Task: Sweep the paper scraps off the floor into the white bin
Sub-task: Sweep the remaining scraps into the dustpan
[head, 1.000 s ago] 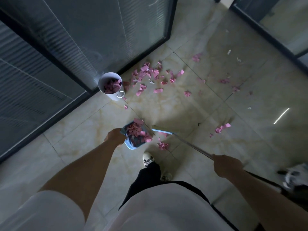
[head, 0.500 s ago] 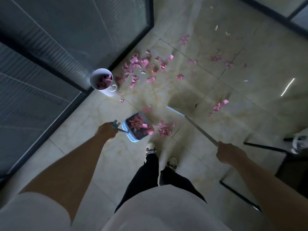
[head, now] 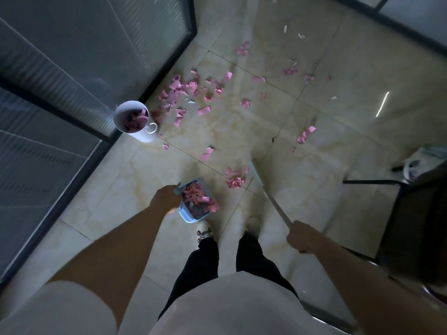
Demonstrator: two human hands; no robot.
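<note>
My left grip [head: 165,198] curls round the handle of the dustpan [head: 197,201], full of pink scraps [head: 186,93]; my right grip [head: 301,235] clasps the broom [head: 268,192]. The white bin [head: 135,120] stands by the glass wall.

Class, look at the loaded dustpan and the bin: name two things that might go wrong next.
The dustpan in the left hand is heaped with pink scraps; tilting it on the way may spill them. The white bin has a narrow mouth and already holds scraps, so tipping may miss.
</note>
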